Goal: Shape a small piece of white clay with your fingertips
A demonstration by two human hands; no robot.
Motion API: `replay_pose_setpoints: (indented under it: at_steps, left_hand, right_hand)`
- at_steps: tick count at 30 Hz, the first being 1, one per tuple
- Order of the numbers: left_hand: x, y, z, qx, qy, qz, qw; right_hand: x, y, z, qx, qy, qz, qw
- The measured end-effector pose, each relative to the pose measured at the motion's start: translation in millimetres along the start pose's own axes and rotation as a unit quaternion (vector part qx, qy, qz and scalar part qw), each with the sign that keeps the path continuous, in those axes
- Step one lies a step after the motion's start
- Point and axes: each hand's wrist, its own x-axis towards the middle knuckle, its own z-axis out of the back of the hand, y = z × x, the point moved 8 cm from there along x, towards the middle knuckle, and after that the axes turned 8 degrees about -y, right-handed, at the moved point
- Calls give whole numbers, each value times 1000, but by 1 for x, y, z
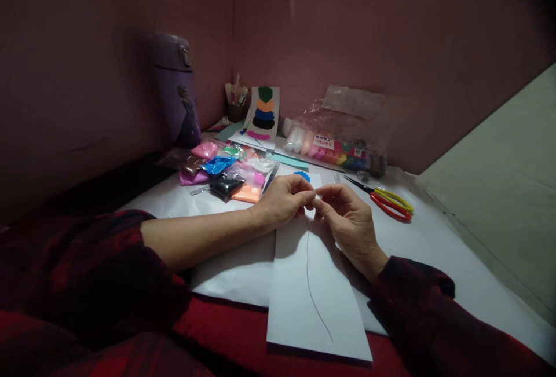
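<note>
Over the paper strip (313,302), a pale bit (317,196) seemingly pinched between left hand (284,198) and right hand (354,226) is too covered to name, the label (324,142) beyond the strip is too small to read, and the sleeve (434,302) to the strip's right is cut off.

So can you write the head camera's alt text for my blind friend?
A person's left hand and right hand hold their fingertips close together over white paper with a curved line. Colourful packets and a purple bottle are on the left; scissors lie on the right.

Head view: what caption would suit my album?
Left hand and right hand, fingertips close together, over white paper bearing a wavy line.
</note>
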Motion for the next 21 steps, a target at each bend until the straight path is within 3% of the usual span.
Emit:
replay_pose_setpoints:
  at_steps: [21]
  left_hand:
    - [1,4,0,-24,11,5,1000]
  right_hand:
    - [0,6,2,11,-22,29,999]
